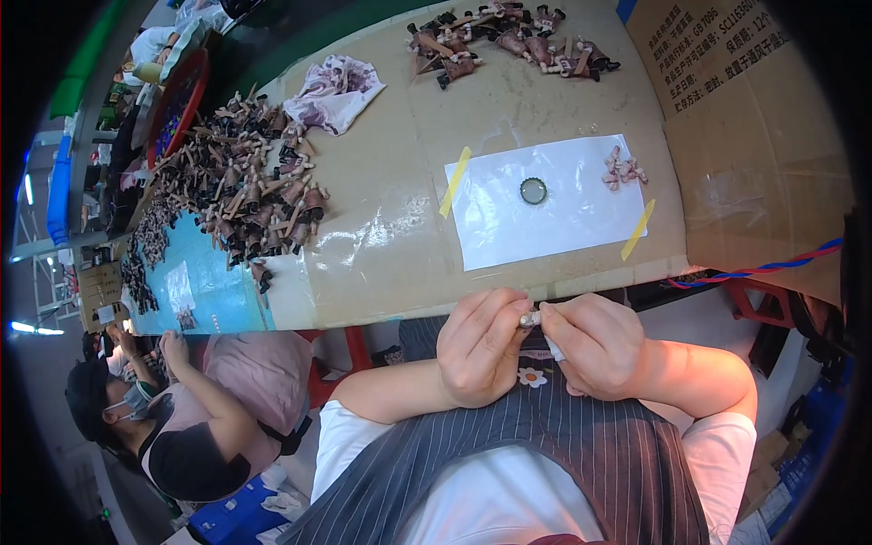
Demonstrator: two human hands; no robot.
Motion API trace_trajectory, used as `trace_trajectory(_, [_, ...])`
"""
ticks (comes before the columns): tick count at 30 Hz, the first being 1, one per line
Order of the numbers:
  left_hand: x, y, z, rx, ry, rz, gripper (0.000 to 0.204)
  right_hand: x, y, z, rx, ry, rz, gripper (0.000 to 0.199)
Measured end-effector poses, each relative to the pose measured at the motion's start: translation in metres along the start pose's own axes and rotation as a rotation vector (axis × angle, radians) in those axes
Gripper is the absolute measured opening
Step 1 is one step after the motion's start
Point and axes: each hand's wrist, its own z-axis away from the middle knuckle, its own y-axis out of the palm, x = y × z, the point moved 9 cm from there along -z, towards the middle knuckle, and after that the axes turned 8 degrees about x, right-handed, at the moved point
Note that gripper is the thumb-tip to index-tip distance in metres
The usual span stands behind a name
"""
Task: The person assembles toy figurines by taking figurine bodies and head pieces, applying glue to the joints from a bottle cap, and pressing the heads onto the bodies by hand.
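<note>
Both of my hands meet just off the table's near edge, over my striped apron. Between their fingertips is a small pale piece (pixel 530 320), perhaps a figurine part; its exact kind is too small to tell. My left hand (pixel 480 350) is closed, pinching the piece from one side. On the other side, my right hand (pixel 599 350) is closed with thumb and finger on the same piece. Something white (pixel 553 349) shows at my right fingers. Beyond them, a white paper sheet (pixel 495 232) is taped down, bearing a round metal cap (pixel 533 190) and several small pinkish parts (pixel 623 170).
Many small brown figurines (pixel 259 195) are heaped at the left, with another group (pixel 509 41) at the far edge. A stained cloth (pixel 336 94) lies between them. A cardboard box (pixel 763 173) and a red-blue twisted wire (pixel 772 266) border the right. A co-worker (pixel 200 409) sits left.
</note>
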Motion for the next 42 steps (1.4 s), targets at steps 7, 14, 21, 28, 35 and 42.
trace_trajectory(7, [0.002, 0.0, 0.002, 0.01, -0.024, -0.014, 0.028, 0.0, 0.002, 0.001, -0.002, -0.008, 0.017, 0.042])
trace_trajectory(14, [0.014, 0.004, 0.005, -0.008, -0.034, 0.01, 0.031, -0.006, 0.01, -0.002, 0.044, 0.022, 0.054, 0.046])
trace_trajectory(21, [0.027, 0.009, 0.004, 0.013, -0.033, 0.039, 0.03, -0.012, 0.012, -0.002, 0.002, 0.05, 0.075, 0.044])
trace_trajectory(28, [0.063, 0.03, 0.008, 0.124, -0.336, 0.509, 0.03, -0.026, 0.005, 0.0, -0.039, 0.261, 0.012, 0.041])
trace_trajectory(35, [0.059, 0.001, -0.008, 0.131, -0.009, 0.278, 0.039, -0.065, -0.011, 0.035, -0.139, 0.578, -0.142, 0.026])
trace_trajectory(42, [0.038, -0.022, -0.007, 0.091, 0.404, -0.212, 0.043, -0.132, -0.044, 0.052, -0.264, 0.805, 0.319, 0.03])
